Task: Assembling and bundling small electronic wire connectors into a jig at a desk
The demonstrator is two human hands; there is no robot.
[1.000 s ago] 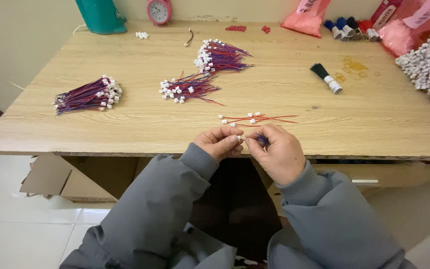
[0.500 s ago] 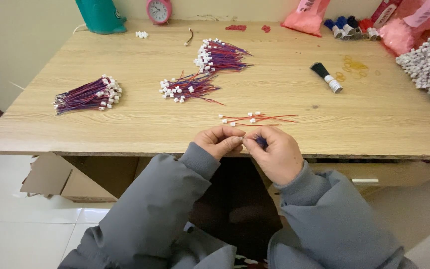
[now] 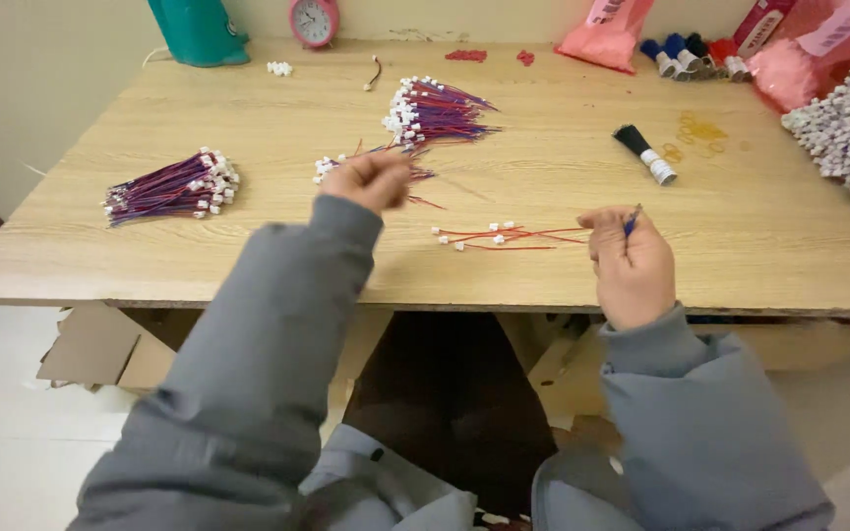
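On a pale wooden table [image 3: 199, 256], seen from the head camera looking down, a person in grey padded sleeves works with small wire leads. The left hand [image 3: 368, 181] reaches forward over the middle bundle of red and purple wires [image 3: 332, 165], its fingers curled loosely together above the white connector ends; whether they grip a wire cannot be told. The right hand [image 3: 630, 264] is raised near the table's front edge, its thumb and forefinger pinched on a thin dark blue tool [image 3: 632, 220] that pokes up from the fist.

Between the two hands a few loose red wires [image 3: 504, 236] with white plugs lie flat on the wood, just left of the right hand. A larger wire bundle [image 3: 164, 187] rests well to the left, and another bundle [image 3: 435, 108] lies further back, beyond the left hand. A small black brush [image 3: 644, 154] with a white handle lies behind the right hand. At the back edge stand a teal container [image 3: 199, 29] and a pink alarm clock [image 3: 314, 20]; a heap of white connectors [image 3: 848, 133] fills the right side.
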